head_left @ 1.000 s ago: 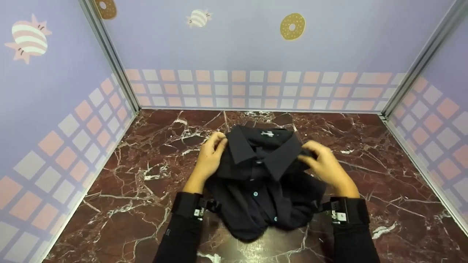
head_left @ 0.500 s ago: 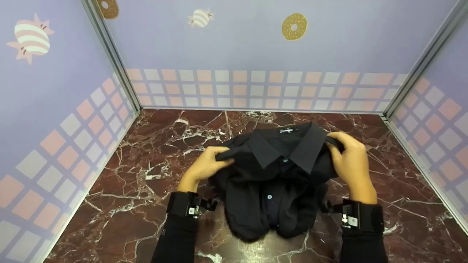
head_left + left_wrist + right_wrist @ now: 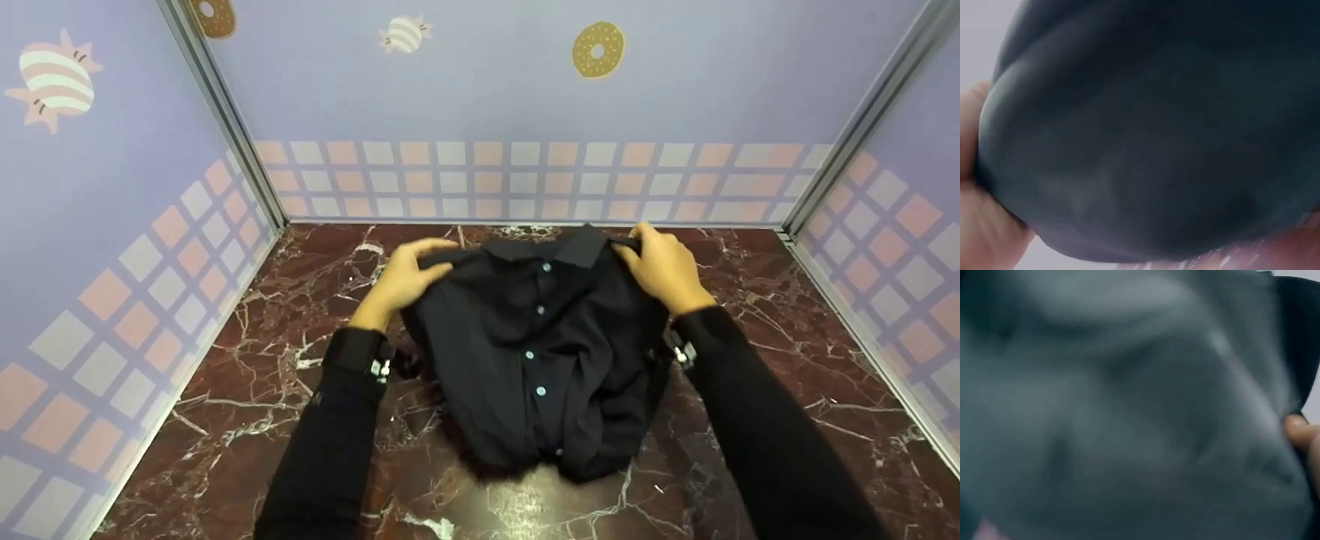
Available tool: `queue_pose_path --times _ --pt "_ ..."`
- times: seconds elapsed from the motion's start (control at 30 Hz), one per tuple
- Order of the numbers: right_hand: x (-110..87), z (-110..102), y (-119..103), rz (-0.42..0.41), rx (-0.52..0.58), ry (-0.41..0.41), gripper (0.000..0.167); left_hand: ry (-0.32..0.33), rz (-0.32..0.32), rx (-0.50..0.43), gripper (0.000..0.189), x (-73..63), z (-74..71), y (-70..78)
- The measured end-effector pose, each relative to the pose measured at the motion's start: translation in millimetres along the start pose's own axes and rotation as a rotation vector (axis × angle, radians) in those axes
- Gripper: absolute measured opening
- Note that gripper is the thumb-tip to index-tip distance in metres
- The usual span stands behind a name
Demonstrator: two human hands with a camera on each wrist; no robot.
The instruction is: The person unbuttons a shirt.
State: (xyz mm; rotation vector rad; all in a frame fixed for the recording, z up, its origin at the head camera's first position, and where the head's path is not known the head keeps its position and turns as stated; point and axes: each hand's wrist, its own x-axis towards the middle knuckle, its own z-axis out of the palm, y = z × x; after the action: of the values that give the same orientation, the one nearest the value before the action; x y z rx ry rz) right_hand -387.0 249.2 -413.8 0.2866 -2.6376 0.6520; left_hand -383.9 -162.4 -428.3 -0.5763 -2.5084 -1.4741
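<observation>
A black button-up shirt with a pointed collar and pale buttons hangs between both hands, its front facing the head camera. My left hand pinches the shoulder on the left side of the view, thumb below and fingers above the cloth. At the opposite shoulder, just beside the collar, my right hand grips the fabric. Loose folds run down the lower front. Blurred dark cloth fills most of the left wrist view. In the right wrist view a thumb presses on the shirt's edge.
A dark red marbled tabletop lies under the shirt. Lilac panels with a checked border enclose it: a back wall, a left wall and a right wall. Each wrist carries a strapped camera.
Both hands have moved up and away, toward the back wall, with the shirt. Its collar has risen and its front has stretched out, showing more buttons. Earlier, the left hand changed its hold on the shoulder.
</observation>
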Motion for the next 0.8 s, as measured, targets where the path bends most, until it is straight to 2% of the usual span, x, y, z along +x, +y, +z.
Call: queue_pose_path --times 0.07,0.13,0.17,0.2,0.27,0.4,0.47,0.5,0.6,0.7,0.73,0.8 --pt "8.6 9 3 -0.013 -0.033 0.061 0.029 0.157 0.029 0.193 0.029 8.7 2.3 -1.4" --pt "14.1 20 3 -0.006 -0.025 0.137 0.027 0.29 0.021 0.332 0.028 13.6 8.2 -6.7" --pt "15.7 26 3 0.005 -0.012 0.162 0.025 0.331 0.003 0.379 0.03 14.8 12.1 -10.5" --pt "16.3 32 3 0.016 -0.001 0.167 0.024 0.343 -0.024 0.415 0.035 15.4 16.3 -15.2" --pt "14.7 44 2 0.058 -0.002 0.101 0.032 0.291 -0.096 0.465 0.049 14.5 24.4 -26.0" --pt "1.9 59 5 0.153 -0.082 -0.203 0.061 0.019 -0.324 0.546 0.07 5.3 30.9 -43.9" --pt "-4.9 60 13 0.203 -0.101 -0.321 0.069 -0.077 -0.426 0.585 0.072 0.0 26.2 -52.2" --pt "-8.0 58 18 0.228 -0.099 -0.353 0.07 -0.106 -0.466 0.604 0.073 -2.3 21.7 -57.3" --pt "-16.6 48 40 0.271 -0.073 -0.402 0.07 -0.081 -0.483 0.625 0.089 -7.4 5.7 -95.4" --pt "-29.2 36 62 0.296 0.048 -0.493 0.078 -0.11 -0.519 0.467 0.1 -25.9 -12.5 -97.9" --pt "-34.2 33 67 0.324 0.15 -0.542 0.079 -0.127 -0.539 0.379 0.098 -34.4 -16.2 -94.4" --pt "-45.1 29 70 0.366 0.337 -0.636 0.08 -0.178 -0.601 0.179 0.089 -54.9 -19.5 -68.9"
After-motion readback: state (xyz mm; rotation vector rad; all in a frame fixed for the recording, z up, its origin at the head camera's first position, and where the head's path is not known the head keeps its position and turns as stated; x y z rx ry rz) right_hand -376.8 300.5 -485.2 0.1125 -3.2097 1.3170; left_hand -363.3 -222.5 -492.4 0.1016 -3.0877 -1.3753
